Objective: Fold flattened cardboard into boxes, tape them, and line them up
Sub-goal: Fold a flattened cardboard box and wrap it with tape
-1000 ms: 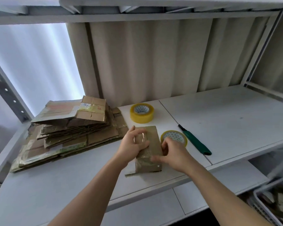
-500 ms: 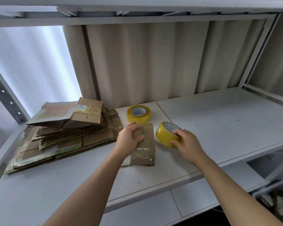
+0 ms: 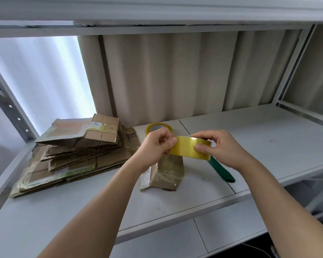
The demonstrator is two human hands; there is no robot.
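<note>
A yellow tape roll (image 3: pixel 188 148) is held up above the shelf between both hands. My right hand (image 3: pixel 220 148) grips its right side, thumb on the outer face. My left hand (image 3: pixel 157 146) pinches the roll's left edge with its fingertips. Below the roll a small brown cardboard box (image 3: pixel 166 174), partly wrapped in shiny old tape, stands on the white shelf (image 3: pixel 101 202); neither hand touches it. A pile of flattened cardboard (image 3: pixel 78 155) lies at the left of the shelf.
A second yellow tape roll (image 3: pixel 158 126) lies behind my left hand near the curtain. A green-handled knife (image 3: pixel 222 170) rests on the shelf under my right hand. The shelf's right half (image 3: pixel 259 136) stretches to a metal upright.
My right hand lifted the tape roll off the shelf and brought it over the box. My left hand left the box and took hold of the roll's edge.
</note>
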